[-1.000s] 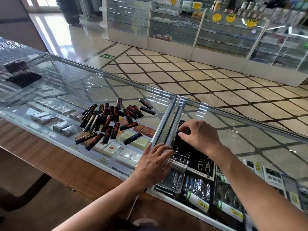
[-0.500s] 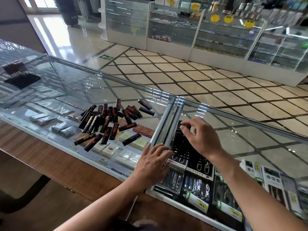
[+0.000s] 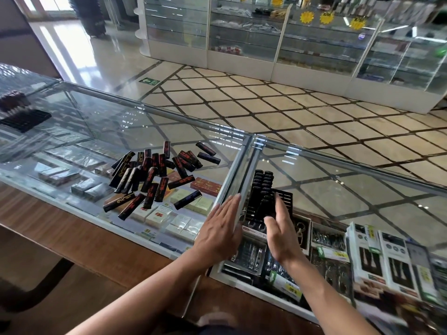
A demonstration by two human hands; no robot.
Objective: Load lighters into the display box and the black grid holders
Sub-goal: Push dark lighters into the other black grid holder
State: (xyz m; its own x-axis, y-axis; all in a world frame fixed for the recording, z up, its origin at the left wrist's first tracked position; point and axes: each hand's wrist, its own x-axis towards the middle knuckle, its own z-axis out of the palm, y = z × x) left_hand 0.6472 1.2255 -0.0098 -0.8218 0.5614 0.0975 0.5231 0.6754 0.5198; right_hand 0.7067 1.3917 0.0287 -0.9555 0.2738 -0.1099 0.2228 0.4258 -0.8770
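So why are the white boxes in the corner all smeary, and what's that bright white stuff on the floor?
Head view: the white boxes at lower right are smeared by motion blur, probably camera movement; the loose lighters mid-counter look sharp; the white patch on the floor is daylight glare; the glass counter carries streaky reflections; edges bow near the borders, wide-angle distortion.

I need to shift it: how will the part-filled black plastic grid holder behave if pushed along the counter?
Probably slides easily: the black plastic grid holder rests on a smooth glass counter. Upright black lighters fill only its left side, so it may feel lopsided, and they could wobble.
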